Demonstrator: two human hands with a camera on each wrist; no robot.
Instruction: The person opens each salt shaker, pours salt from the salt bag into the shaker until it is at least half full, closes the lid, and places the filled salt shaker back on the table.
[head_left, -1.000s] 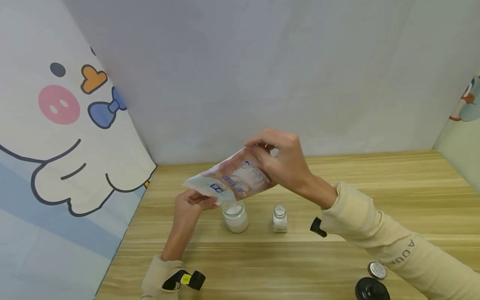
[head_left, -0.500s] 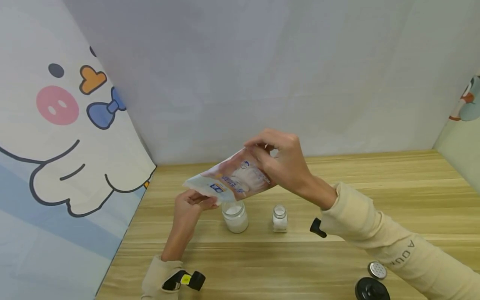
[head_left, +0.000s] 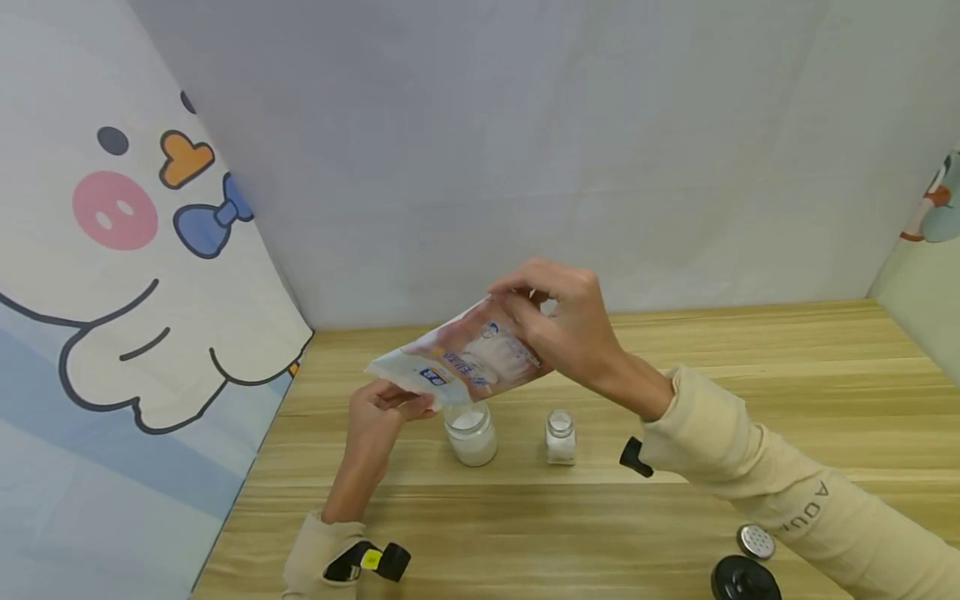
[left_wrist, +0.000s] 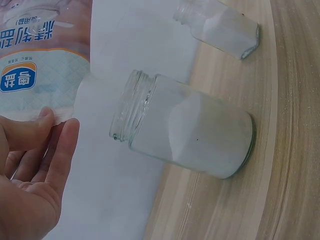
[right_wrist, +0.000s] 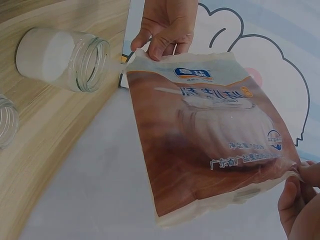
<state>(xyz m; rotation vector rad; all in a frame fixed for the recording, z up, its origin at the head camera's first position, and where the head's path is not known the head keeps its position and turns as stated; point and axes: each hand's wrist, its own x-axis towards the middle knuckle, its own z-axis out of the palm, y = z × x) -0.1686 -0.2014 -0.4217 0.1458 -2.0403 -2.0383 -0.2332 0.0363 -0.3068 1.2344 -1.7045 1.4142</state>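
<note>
A printed plastic bag of salt (head_left: 480, 358) is held tilted in the air, its pale end lower and at the left. My left hand (head_left: 378, 429) pinches the low end near a corner. At the upper right end, my right hand (head_left: 566, 321) pinches the bag's edge between thumb and fingers. Below the low corner stands an open glass jar (head_left: 472, 442), partly filled with white salt heaped in a slope (left_wrist: 192, 132). In the right wrist view a whitish stream (right_wrist: 116, 66) runs from the bag's corner to the jar's mouth.
A smaller open glass bottle (head_left: 560, 442) with white contents stands to the right of the jar. A perforated metal shaker cap (head_left: 756, 542) and a black lid (head_left: 744, 578) lie at the front right, beside the right sleeve. Pale wall cloth (head_left: 570, 167) rises behind the wooden table (head_left: 480, 533).
</note>
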